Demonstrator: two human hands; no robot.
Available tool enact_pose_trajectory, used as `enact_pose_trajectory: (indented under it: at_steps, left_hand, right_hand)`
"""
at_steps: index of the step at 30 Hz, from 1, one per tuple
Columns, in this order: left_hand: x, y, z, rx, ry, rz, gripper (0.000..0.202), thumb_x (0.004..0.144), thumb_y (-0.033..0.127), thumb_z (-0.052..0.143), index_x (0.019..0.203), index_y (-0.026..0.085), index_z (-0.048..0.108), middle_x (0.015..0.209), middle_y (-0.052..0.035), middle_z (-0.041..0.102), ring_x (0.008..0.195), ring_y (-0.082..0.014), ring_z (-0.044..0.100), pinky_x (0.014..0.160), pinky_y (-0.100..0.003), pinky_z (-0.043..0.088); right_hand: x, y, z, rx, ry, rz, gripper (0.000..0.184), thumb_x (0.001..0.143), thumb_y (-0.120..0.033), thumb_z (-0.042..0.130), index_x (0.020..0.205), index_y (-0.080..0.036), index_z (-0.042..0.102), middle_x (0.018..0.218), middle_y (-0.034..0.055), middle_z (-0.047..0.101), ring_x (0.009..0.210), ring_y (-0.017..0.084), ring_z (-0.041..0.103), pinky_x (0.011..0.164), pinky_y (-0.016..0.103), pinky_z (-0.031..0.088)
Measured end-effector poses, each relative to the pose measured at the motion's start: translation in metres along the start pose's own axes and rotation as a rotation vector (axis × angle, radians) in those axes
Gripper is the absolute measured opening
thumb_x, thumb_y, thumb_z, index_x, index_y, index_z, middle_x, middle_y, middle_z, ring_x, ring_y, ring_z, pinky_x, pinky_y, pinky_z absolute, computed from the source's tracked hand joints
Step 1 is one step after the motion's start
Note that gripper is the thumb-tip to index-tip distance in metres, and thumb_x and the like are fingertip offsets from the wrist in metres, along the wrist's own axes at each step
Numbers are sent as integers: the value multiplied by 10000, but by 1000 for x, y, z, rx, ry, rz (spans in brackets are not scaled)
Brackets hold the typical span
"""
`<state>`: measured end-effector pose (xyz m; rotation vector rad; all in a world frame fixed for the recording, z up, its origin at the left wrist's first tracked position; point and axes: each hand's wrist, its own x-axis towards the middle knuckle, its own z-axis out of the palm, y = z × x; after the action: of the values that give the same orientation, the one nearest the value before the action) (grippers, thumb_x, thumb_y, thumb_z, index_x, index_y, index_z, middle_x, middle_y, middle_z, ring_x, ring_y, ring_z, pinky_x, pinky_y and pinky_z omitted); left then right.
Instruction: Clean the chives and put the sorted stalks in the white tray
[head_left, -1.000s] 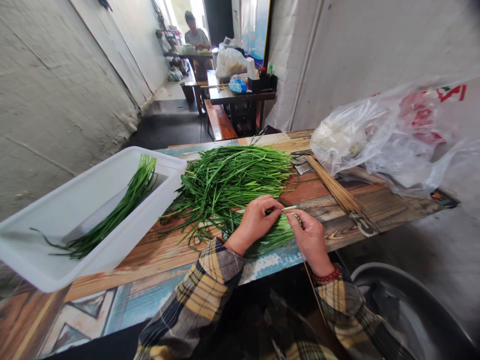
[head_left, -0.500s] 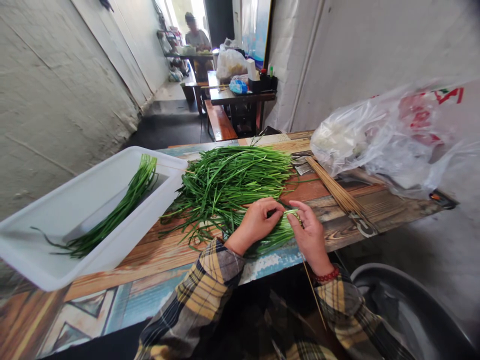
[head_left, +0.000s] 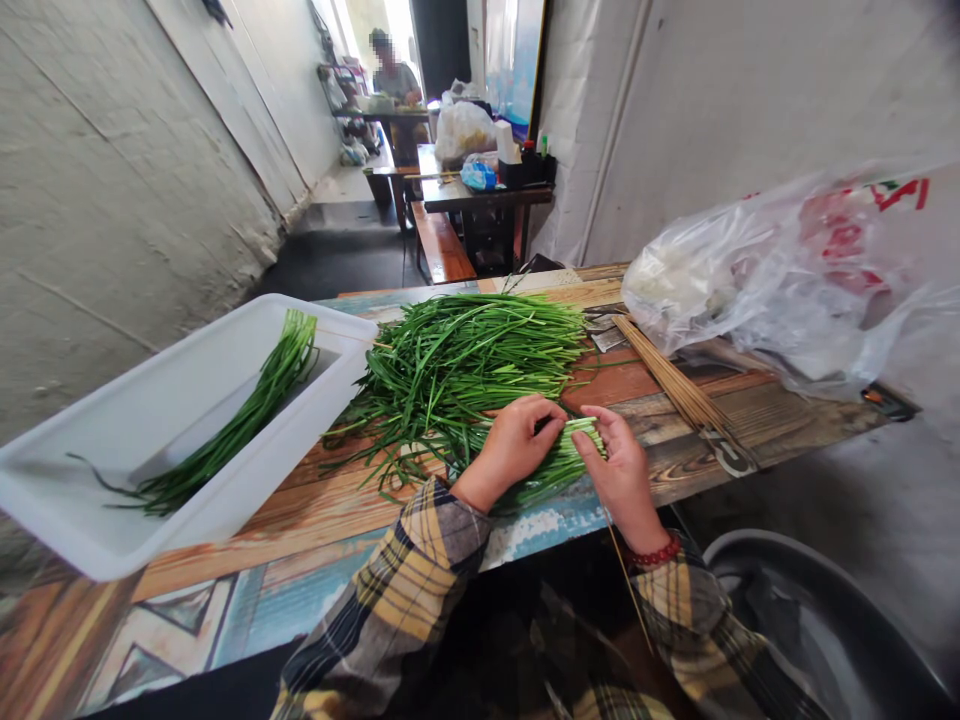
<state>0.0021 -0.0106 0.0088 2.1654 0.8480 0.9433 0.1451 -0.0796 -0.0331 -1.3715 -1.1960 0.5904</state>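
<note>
Green garlic chives lie in a small row (head_left: 559, 468) at the table's near edge, pale stem ends to the right. My left hand (head_left: 517, 437) is closed over this row, thumb and fingers pinching the stems. My right hand (head_left: 622, 470) curls round the pale ends, its thumb on top. A thin wooden skewer (head_left: 630, 580) slants down from beneath my right hand; its upper end is hidden. Just beyond my hands is a large pile of loose chives (head_left: 472, 350). Another bunch of chives (head_left: 240, 430) rests in a white plastic tray (head_left: 281, 485) on the left.
Bamboo skewers (head_left: 667, 380) lie in a bundle to the right, beside a clear plastic bag (head_left: 787, 270) with red print. A grey tub (head_left: 825, 590) stands below the table's right side. Farther back are a second table (head_left: 487, 195), a bench (head_left: 442, 240) and a seated person (head_left: 394, 75).
My right fingers have shifted slightly round the stem ends, and more of the pale ends shows between my hands. My left hand has kept nearly the same place.
</note>
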Motion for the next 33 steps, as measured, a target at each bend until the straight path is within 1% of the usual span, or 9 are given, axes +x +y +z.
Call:
enact_pose_trajectory:
  at_steps: [2, 4, 7, 11, 16, 20, 23, 29, 33]
  left_hand:
    - [0, 1, 0, -2, 0, 3, 134, 845, 160, 533, 776, 157, 649, 768, -26, 648, 758, -141, 578, 718, -252, 428]
    - [-1, 2, -1, -4, -3, 4, 125, 842, 178, 545, 768, 159, 644, 763, -24, 642, 754, -140, 572, 707, -250, 426]
    - [-1, 2, -1, -11, -2, 0, 112, 832, 191, 568, 756, 162, 645, 746, -18, 635, 738, -137, 566, 685, -244, 421]
    - [0, 1, -1, -25, 18, 3, 115, 826, 170, 567, 748, 161, 651, 738, -17, 640, 735, -134, 572, 685, -240, 421]
    - [1, 0, 0, -24, 95, -30, 117, 819, 155, 556, 741, 160, 643, 739, -17, 649, 713, -129, 575, 683, -239, 432]
    - [0, -2, 1, -54, 76, -34, 105, 811, 148, 558, 795, 162, 661, 779, -22, 672, 729, -131, 595, 688, -239, 447]
    - [0, -2, 1, -74, 85, -41, 123, 813, 150, 556, 837, 162, 677, 804, -31, 686, 756, -139, 611, 705, -244, 458]
    - [0, -2, 0, -63, 90, -46, 116, 808, 158, 565, 809, 161, 682, 752, -23, 671, 700, -129, 594, 666, -235, 449]
    - [0, -3, 0, -59, 85, -44, 116, 807, 153, 566, 808, 158, 682, 745, -22, 667, 695, -128, 587, 665, -236, 445]
  right_hand:
    - [0, -2, 0, -48, -17, 13, 281, 827, -411, 592, 992, -184, 592, 886, 49, 664, 776, 176, 610, 701, 287, 480]
    - [0, -4, -2, -148, -35, 22, 244, 839, -421, 571, 887, -185, 610, 763, 14, 647, 673, 152, 575, 631, 263, 451]
    - [0, -8, -4, -234, -39, -1, 239, 852, -412, 554, 848, -183, 622, 709, -7, 633, 625, 136, 550, 601, 250, 420]
    - [0, -10, -5, -237, -37, -19, 230, 850, -391, 555, 865, -179, 644, 745, 5, 668, 665, 151, 591, 642, 260, 441]
    - [0, -12, -5, -193, -69, -36, 234, 854, -372, 550, 927, -189, 677, 874, 34, 717, 799, 184, 648, 750, 291, 480]
    - [0, -13, -5, -173, -60, -45, 242, 859, -371, 542, 940, -192, 684, 907, 46, 726, 820, 193, 660, 766, 309, 497]
    - [0, -13, -5, -174, -53, -50, 250, 858, -371, 546, 966, -193, 684, 935, 54, 728, 848, 206, 664, 786, 330, 501]
    - [0, -10, -5, -170, -53, -61, 242, 860, -359, 546, 981, -202, 684, 968, 56, 726, 894, 219, 665, 813, 348, 502]
    - [0, -12, -5, -166, -49, -60, 242, 859, -356, 549, 985, -200, 683, 972, 55, 727, 903, 220, 667, 819, 345, 499]
